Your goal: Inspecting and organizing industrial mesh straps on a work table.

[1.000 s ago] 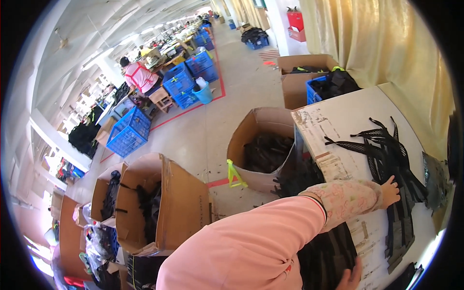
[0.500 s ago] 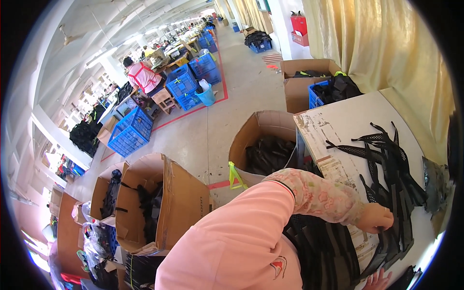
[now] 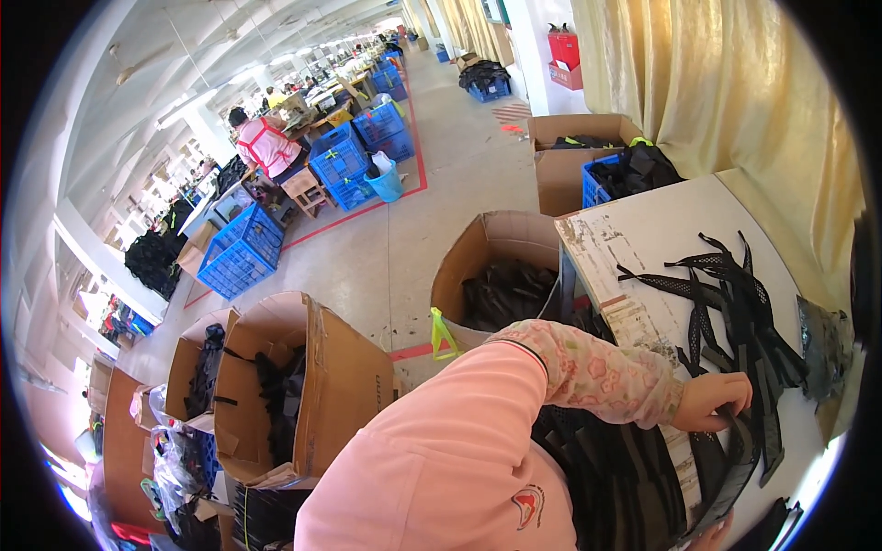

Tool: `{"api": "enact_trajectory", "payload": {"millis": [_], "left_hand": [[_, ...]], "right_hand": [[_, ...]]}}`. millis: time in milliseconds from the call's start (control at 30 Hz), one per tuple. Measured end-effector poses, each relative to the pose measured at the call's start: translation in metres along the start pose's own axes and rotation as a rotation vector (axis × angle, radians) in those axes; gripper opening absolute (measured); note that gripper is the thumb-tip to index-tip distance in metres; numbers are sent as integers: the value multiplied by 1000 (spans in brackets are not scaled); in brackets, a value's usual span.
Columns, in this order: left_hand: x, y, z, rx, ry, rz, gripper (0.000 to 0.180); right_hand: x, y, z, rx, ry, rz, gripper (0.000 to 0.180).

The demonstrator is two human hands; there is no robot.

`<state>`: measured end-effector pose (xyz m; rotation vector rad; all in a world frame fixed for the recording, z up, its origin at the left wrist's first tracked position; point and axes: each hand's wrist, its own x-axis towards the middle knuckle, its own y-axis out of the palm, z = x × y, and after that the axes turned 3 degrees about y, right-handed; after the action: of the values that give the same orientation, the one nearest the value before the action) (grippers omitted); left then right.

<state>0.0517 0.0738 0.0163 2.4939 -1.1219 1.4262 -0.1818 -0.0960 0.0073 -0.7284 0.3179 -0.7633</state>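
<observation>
My left hand (image 3: 715,402), at the end of a floral-sleeved arm, is closed on a black strap (image 3: 738,464). The strap bends up from the table into my fingers, and its lower part runs down toward the frame's bottom edge. There, only a small part of my right hand (image 3: 718,531) shows beside the strap's lower end; its grip is hidden. Other black straps with mesh parts (image 3: 726,275) lie in a loose pile on the worn white table (image 3: 634,239), just beyond my left hand. More black strips (image 3: 616,468) hang in a layered stack between my body and the table.
A cardboard box (image 3: 450,266) with black pieces stands against the table's left side. Further left is another open carton (image 3: 354,386). A blue crate (image 3: 597,188) of black goods sits behind the table. Across the aisle, a person in pink (image 3: 266,147) sits near blue crates (image 3: 243,253).
My left hand has risen slightly and drawn a strap up off the pile, bending it. My right hand, open with spread fingers before, is now mostly hidden by the strap's lower end.
</observation>
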Motion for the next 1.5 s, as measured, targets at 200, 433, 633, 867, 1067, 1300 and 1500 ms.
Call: {"api": "enact_trajectory", "payload": {"millis": [200,433,633,867,1067,1300,1500], "left_hand": [[0,0,-1,-8,39,-23,28],[-4,-2,-6,33,69,8,29],[-6,-4,-7,28,81,-4,30],[-6,-16,-4,66,52,2,34],[-5,-22,-3,68,-213,604,59],[18,22,-26,604,100,302,80],[23,52,-66,132,-81,783,54]], "right_hand": [[20,13,-30,259,269,76,47],[21,1,-28,941,159,194,49],[5,-3,-7,1019,124,341,48],[-2,-6,-34,715,33,484,38],[-2,-20,-15,568,-317,-66,17],[-15,-30,42,421,-466,-85,14],[-32,-27,75,97,-587,-20,17]]}}
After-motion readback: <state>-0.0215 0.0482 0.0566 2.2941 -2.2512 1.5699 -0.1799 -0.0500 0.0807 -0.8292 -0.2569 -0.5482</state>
